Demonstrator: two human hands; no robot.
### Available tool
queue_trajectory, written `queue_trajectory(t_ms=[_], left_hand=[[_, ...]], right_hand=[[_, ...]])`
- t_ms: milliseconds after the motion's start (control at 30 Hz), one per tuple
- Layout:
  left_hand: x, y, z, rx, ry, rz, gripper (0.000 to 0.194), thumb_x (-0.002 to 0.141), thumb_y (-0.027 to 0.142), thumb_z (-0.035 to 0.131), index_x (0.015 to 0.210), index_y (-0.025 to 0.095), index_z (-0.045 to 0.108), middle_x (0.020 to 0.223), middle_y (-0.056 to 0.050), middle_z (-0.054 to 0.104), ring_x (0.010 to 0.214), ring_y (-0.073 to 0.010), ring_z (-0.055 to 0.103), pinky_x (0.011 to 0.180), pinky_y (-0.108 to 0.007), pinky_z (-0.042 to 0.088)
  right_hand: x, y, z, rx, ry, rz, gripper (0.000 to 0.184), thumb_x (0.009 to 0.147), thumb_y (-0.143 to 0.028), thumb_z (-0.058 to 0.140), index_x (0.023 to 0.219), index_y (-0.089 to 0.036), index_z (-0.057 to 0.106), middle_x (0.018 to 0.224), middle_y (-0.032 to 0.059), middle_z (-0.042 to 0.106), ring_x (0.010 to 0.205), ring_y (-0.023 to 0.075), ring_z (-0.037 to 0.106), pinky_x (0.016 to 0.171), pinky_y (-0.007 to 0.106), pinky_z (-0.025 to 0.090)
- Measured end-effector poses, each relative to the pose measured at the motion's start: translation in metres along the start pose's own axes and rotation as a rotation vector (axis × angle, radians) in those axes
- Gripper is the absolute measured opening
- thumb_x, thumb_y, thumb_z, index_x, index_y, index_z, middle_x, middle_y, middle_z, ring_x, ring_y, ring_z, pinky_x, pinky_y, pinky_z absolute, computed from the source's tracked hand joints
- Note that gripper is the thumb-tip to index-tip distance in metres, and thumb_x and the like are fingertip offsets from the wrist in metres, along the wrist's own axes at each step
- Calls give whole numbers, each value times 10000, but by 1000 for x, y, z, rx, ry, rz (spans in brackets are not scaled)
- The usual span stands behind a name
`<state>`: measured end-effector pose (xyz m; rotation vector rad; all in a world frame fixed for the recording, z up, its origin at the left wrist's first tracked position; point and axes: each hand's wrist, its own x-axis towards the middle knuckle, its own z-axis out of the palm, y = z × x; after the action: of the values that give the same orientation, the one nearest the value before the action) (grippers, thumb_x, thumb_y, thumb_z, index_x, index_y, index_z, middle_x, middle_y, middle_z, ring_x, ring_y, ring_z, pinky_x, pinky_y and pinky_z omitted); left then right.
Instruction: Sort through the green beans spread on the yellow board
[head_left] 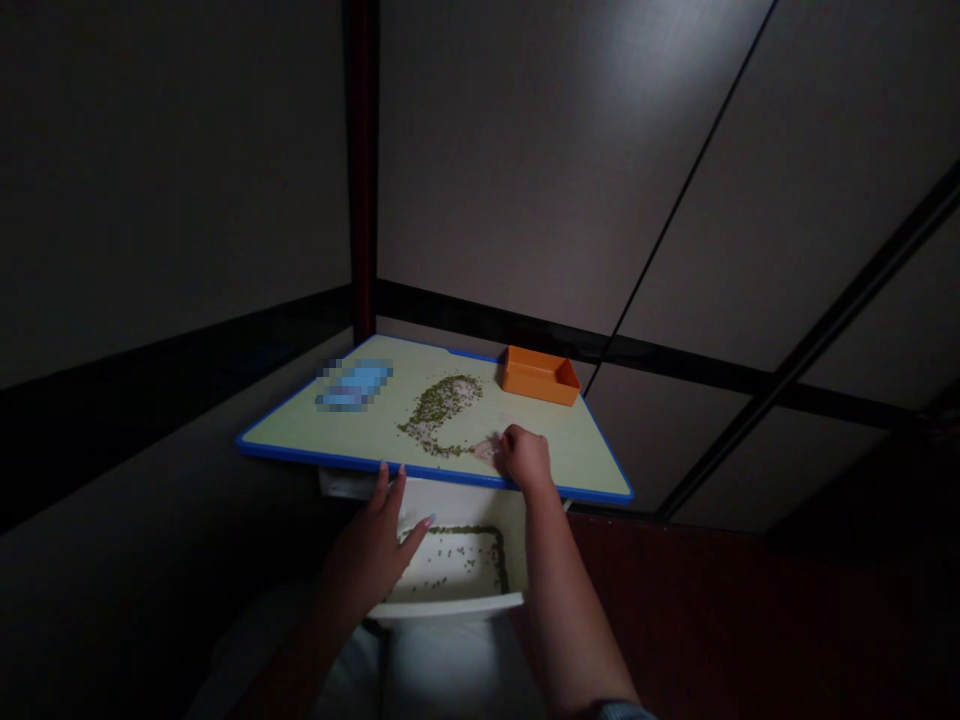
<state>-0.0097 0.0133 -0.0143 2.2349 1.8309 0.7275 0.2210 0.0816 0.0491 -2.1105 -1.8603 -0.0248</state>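
Note:
On a pale yellow tabletop with a blue rim lies a scattered heap of small green beans, with paler bits among them. My right hand is closed, its fingertips bent down to the surface beside a small pale patch at the heap's near right end. What those fingers pinch, if anything, is hidden. My left hand has its fingers apart, with two fingertips at the table's near edge and the thumb over a white bin. Inside the bin, green beans line the edges and a few lie loose on its floor.
An orange open box stands at the table's far right corner. A blurred-out blue item lies on the left of the table. Panelled walls rise behind, and a dark red floor shows at right.

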Motion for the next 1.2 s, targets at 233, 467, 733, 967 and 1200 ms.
queue_trajectory(t_ms=[233,467,733,967,1200], left_hand=[[0,1,-2,21,-26,-19,706,880,498,386,1462,113,273,1584,-181,133,1276,-295,507,992,-364,464],[1,-3,2,-12,28,13,691,866,490,434,1448,138,310,1573,-191,173,1243,-293,541,977,-383,477],[0,1,-1,-12,2,-3,694,871,482,422,1454,127,295,1575,-195,148,1223,-297,558,968,-391,484],[1,2,-2,0,-30,-6,723,871,492,406,1459,91,274,1582,-202,110,1271,-321,509,1010,-397,453],[0,3,-3,-4,-15,-7,707,871,489,414,1452,103,295,1575,-209,132,1256,-316,525,1000,-403,462]], right_hand=[[2,4,-1,-5,2,105,238,942,-298,437,935,-202,655,911,90,724,866,187,641,744,282,321],[3,8,2,12,18,115,239,943,-309,436,925,-219,657,905,79,725,858,189,644,730,284,319],[6,6,1,26,18,154,255,950,-300,421,957,-204,656,937,97,723,878,190,644,750,288,325],[11,-1,4,38,19,78,219,941,-296,443,952,-224,649,886,69,724,879,186,637,786,292,309],[9,0,6,90,26,-44,207,941,-296,464,954,-228,659,939,50,725,858,156,617,801,266,307]])
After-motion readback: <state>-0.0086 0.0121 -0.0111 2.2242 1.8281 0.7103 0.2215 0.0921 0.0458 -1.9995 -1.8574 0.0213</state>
